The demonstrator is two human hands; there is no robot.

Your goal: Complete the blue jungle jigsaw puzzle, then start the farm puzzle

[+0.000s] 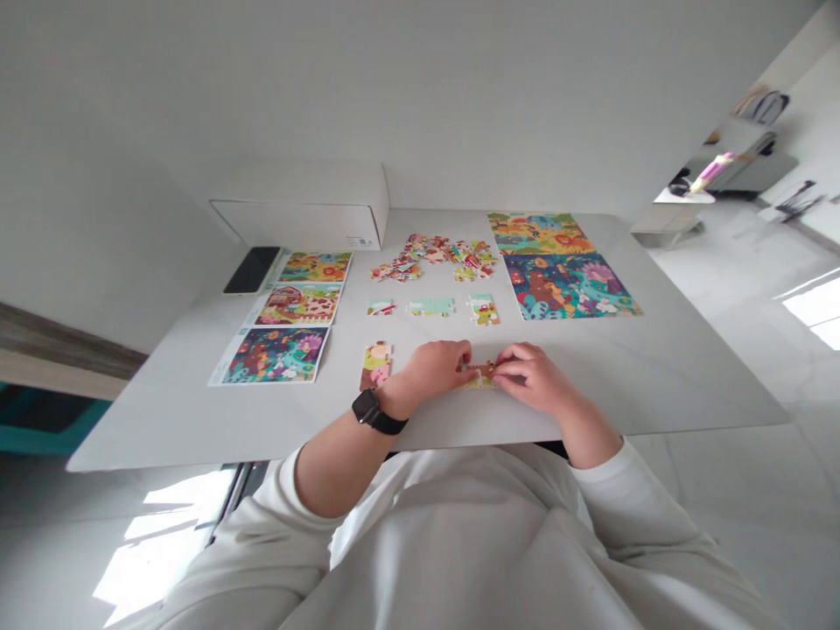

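Note:
Close to the table's front edge, my left hand (438, 367) and my right hand (530, 374) meet over some jigsaw puzzle pieces (480, 378). The fingers of both hands are bent and pinch these pieces from either side, partly hiding them. Left of my left hand lies a joined section with pink pigs (376, 364). Farther back is a row of separate sections: a small one with red (381, 307), a longer pale blue and green strip (431, 307), and one with a red vehicle (484, 309). Behind them spreads a heap of loose pieces (430, 251).
Three printed reference pictures (298, 304) lie on the left, with a black phone (252, 269) beside them. A white box (298, 223) stands against the wall. Two finished puzzles, a savanna scene (539, 234) and a dark forest scene (570, 286), lie back right on the white table (662, 367).

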